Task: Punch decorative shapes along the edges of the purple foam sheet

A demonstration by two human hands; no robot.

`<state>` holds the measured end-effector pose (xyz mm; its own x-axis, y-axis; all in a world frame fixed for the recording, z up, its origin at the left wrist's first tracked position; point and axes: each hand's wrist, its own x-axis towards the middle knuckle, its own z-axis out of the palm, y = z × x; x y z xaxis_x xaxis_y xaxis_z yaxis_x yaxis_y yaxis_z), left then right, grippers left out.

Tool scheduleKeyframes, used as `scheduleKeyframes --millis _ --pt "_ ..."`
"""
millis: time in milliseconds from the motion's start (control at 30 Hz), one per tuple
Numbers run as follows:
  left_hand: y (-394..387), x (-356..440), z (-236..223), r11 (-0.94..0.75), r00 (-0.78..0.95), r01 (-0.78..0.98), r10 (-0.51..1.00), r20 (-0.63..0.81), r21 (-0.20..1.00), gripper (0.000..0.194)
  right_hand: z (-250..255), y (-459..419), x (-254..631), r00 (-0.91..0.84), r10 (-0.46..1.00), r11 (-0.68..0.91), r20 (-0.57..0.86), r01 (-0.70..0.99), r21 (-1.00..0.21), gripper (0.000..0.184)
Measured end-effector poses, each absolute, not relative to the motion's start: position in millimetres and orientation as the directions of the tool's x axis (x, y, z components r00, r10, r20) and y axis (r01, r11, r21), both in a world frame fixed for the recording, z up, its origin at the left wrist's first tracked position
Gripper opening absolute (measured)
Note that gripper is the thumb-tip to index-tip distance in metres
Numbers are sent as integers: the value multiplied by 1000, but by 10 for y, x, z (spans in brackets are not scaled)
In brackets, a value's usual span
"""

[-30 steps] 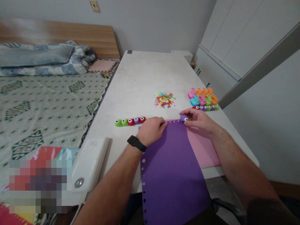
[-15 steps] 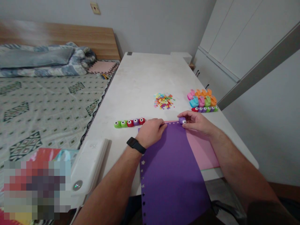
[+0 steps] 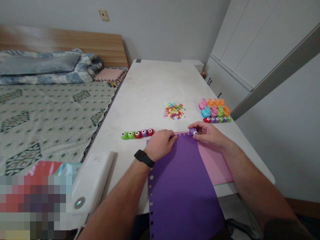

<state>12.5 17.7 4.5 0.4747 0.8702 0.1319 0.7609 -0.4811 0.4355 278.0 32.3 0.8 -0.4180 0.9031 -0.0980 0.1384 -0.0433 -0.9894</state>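
Note:
A purple sheet of paper [image 3: 185, 186] lies in front of me, with small shaped holes along its left edge and several along its far edge. My left hand [image 3: 161, 141] pinches the far edge near the left corner; a dark watch [image 3: 144, 158] is on that wrist. In the fingers of my right hand [image 3: 207, 133] is a small purple craft punch [image 3: 193, 132], set at the far edge near the right corner. Pink paper [image 3: 217, 163] lies partly under the purple sheet.
A row of small punches [image 3: 137, 134] sits left of my left hand. Coloured paper cut-outs [image 3: 174, 110] are heaped beyond the sheet. Larger punches [image 3: 215, 108] and a second small row [image 3: 217, 119] stand at the right. A white device [image 3: 93, 181] lies at the table's left edge, beside a bed [image 3: 55, 113].
The whole view has shifted slightly, so things sit a little lower. Both hands keep their hold, and the punch stays at about the same place on the far edge.

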Motion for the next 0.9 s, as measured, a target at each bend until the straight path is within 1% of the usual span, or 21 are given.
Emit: scheduleKeyframes --millis 333,533,900 --pt "173 128 59 -475 474 762 872 122 440 30 29 320 2770 -407 910 -33 -83 128 -991 50" --pt "171 131 60 -471 468 764 875 125 442 31 31 311 2753 -390 917 -25 -87 161 -987 49" --pt "175 125 53 -483 477 756 869 135 442 30 32 311 2750 -387 919 -16 -81 166 -986 48"
